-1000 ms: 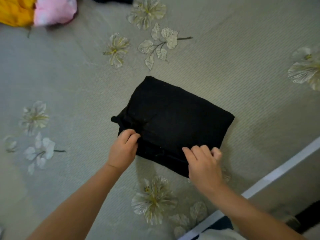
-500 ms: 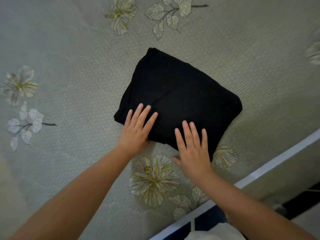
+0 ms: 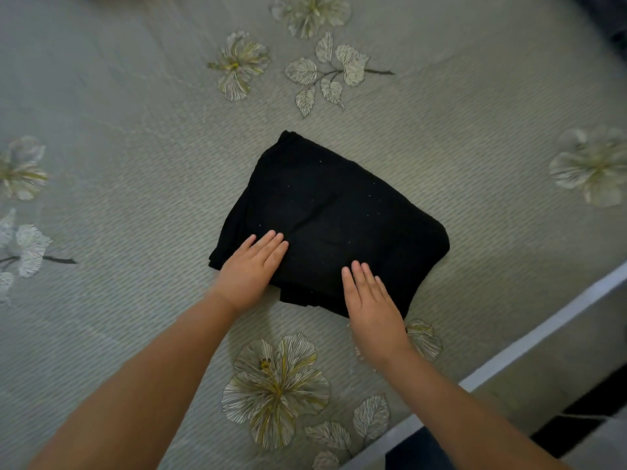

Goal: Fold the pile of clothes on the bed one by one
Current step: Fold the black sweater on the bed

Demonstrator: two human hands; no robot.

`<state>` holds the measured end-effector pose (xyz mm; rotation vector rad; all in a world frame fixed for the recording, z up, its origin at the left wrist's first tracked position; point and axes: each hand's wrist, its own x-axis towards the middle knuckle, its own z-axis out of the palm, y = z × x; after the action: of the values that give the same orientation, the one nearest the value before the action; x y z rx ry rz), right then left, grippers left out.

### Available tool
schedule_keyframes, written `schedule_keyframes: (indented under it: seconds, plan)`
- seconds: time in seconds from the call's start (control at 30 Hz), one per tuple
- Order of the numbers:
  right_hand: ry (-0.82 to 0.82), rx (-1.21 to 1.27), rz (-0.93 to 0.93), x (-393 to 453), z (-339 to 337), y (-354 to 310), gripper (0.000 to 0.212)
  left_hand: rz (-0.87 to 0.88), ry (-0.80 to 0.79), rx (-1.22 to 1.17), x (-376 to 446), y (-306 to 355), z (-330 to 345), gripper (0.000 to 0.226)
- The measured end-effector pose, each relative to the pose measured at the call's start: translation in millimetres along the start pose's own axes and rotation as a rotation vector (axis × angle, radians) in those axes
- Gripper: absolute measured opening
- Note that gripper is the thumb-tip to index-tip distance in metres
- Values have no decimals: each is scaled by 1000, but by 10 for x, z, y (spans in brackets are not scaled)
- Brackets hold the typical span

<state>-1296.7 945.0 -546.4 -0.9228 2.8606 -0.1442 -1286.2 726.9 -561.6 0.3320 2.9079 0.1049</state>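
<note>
Grey-green bedspread [image 3: 135, 164] w/ embroidered flowers [image 3: 275, 390], white bed edge [image 3: 529, 347] lower right, dim light

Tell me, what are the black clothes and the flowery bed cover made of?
The black garment looks like soft matte knit fabric: it folds thickly and catches pale lint. The bedspread seems woven cloth, ribbed, with printed or stitched flowers; I can't tell which.

bedroom: floral bedspread [image 3: 135, 164]

Plain black folded garment [image 3: 339, 212] under both hands, grey-green ribbed bed cover [image 3: 135, 164] around it, cream-and-olive flower print [image 3: 276, 390] between the forearms
</note>
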Motion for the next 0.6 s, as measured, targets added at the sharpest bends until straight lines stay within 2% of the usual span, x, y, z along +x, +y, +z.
schedule_keyframes:
  seconds: [0.03, 0.13, 0.3, 0.5, 0.6]
  plan:
    - [5, 21, -11, 6, -48, 48, 81, -14, 44, -9, 24, 40, -66, 54]
    - [19, 51, -27, 86, -277, 225, 81, -51, -20, 48, 125, 148, -326, 52]
    - [150, 84, -81, 428, -902, 787, 76, -104, 196, 57, 540, 398, -1012, 59]
    - [301, 77, -113, 724, -1744, 2024, 75, -100, 374, 78, 1534, 1109, -1919, 53]
    - [368, 60, -74, 679, -2140, 2807, 69, -9, 447, 111, 2166, 1629, -2358, 30]
